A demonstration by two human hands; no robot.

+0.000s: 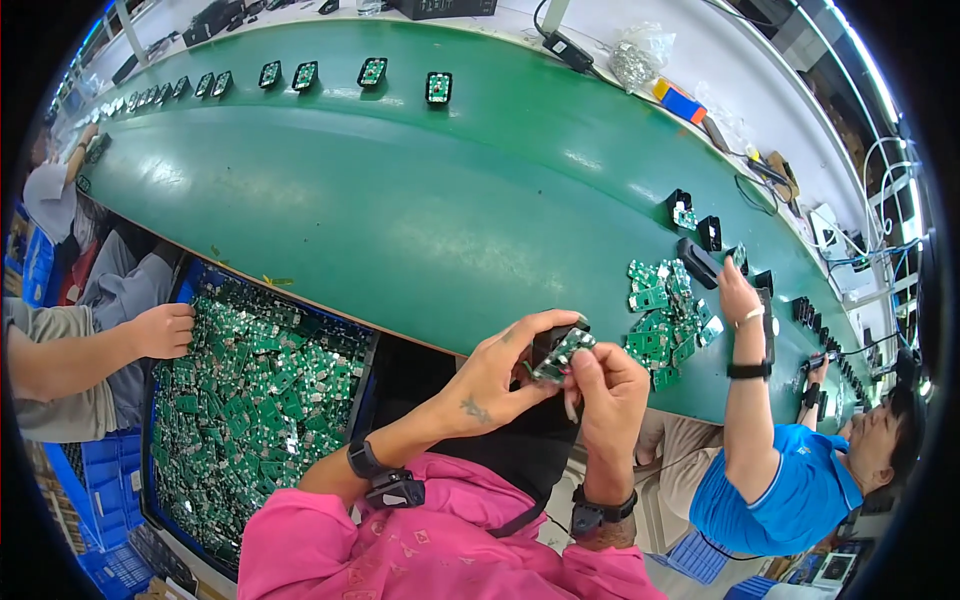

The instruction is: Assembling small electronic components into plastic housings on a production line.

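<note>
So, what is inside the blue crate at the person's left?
The blue crate holds a heap of small green circuit boards. A co-worker's hand rests on its edge. The crate's bottom is covered.

Both hands, left hand [490,385] and right hand [610,390], pinch a green circuit board [562,352] in a black housing above the green conveyor belt [400,200].

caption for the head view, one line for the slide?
Both hands, left and right, fit a green circuit board into a black housing beside a green conveyor belt.

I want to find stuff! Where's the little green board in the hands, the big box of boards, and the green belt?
small circuit board [562,352], head view, on its green face.
blue bin [362,372], head view, on its right rim.
green conveyor belt [400,190], head view, on bare surface.
</note>
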